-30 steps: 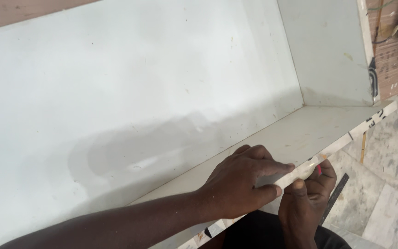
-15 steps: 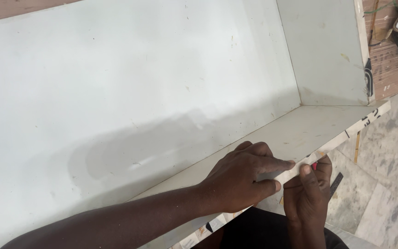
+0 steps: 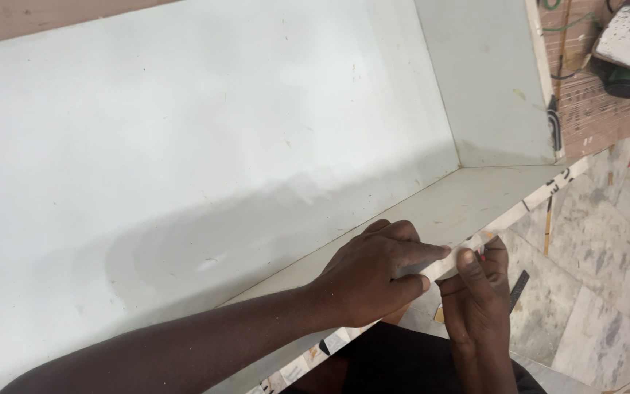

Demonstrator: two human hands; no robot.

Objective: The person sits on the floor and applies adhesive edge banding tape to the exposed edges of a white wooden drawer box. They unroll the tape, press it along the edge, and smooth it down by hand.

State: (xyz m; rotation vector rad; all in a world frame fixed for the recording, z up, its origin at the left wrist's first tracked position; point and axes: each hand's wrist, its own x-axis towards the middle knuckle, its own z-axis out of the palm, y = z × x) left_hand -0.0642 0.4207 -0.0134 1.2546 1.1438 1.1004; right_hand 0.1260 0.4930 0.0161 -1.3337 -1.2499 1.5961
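Both hands have barely shifted: the left hand (image 3: pixel 373 273) still presses the white panel's edge (image 3: pixel 468 208), fingers curled, while the right hand (image 3: pixel 479 292) stays closed on a red pencil (image 3: pixel 481 255).

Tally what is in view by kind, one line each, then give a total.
Hands: 2, left hand and right hand, both on the near edge of the box
White open box: 1
Green power tool: 1
Dark metal ruler: 1
Total: 5
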